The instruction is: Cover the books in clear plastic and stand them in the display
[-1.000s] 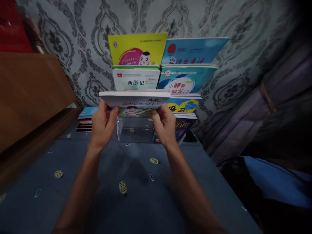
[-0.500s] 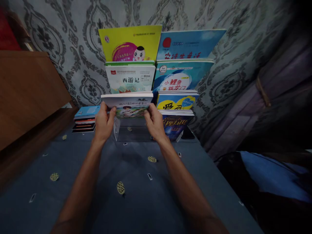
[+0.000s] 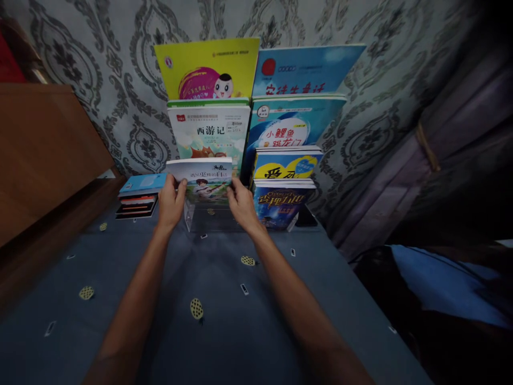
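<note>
Between my two hands is a book (image 3: 206, 182) with a pale top and a picture of a figure on green. My left hand (image 3: 171, 202) grips its left edge, thumb in front; my right hand (image 3: 243, 205) grips its right edge. Under and behind it stands a clear tiered book stand (image 3: 212, 220), whose lower left tier shows through. Behind the held book a white-and-green book (image 3: 208, 128) stands upright, its bottom partly hidden. Farther back is a yellow book (image 3: 206, 67). On the right side, a dark blue book (image 3: 278, 206) is nearest my right hand.
More books fill the right tiers: a yellow-and-blue one (image 3: 286, 164), a teal one (image 3: 296, 120) and a blue one (image 3: 308, 69). A stack of books (image 3: 140, 192) lies at left on the blue tablecloth (image 3: 160, 331). A wooden cabinet (image 3: 48, 155) borders the left; a curtain (image 3: 401, 171) hangs right.
The book in my hands has turned and sits slightly lower, showing more of the white-and-green book behind. My right hand has moved left, closer to my left hand. The view has shifted slightly.
</note>
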Demonstrator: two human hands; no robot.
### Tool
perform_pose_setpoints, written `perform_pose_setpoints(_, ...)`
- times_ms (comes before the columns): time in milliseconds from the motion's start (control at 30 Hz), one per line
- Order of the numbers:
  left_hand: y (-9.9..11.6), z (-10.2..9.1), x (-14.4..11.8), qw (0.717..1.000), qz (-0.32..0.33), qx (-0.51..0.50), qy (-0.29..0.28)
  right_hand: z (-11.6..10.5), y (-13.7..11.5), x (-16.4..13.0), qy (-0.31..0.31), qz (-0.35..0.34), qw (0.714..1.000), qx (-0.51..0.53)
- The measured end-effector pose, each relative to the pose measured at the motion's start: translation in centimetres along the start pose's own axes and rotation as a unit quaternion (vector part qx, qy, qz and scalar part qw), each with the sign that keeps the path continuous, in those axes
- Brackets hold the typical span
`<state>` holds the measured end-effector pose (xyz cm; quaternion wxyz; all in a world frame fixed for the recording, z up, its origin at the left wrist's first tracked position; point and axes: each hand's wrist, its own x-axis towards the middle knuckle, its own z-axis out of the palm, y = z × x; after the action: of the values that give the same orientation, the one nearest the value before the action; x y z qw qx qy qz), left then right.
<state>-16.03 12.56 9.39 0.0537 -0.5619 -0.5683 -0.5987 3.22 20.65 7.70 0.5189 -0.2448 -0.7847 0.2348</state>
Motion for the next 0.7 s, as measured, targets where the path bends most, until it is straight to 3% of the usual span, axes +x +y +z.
perform_pose_setpoints(367, 0.1, 0.5, -0.2, 0.986, 0.034, 0.161, 0.027, 0.7, 0.3, -0.6, 0.060, 0.032, 0.987, -0.145)
perform_pose_setpoints(467, -0.1, 0.6, -0.4, 0.988, 0.027, 0.154, 0.015, 1.0, 0.1, -0.8, 0.088, 0.022, 0.989, -0.117)
perform_pose_setpoints(700, -0.6, 1.0, -0.5, 0.992, -0.022, 0.113, 0.054, 1.6, 0.2, -1.0, 0.108, 0.018, 0.992, -0.064)
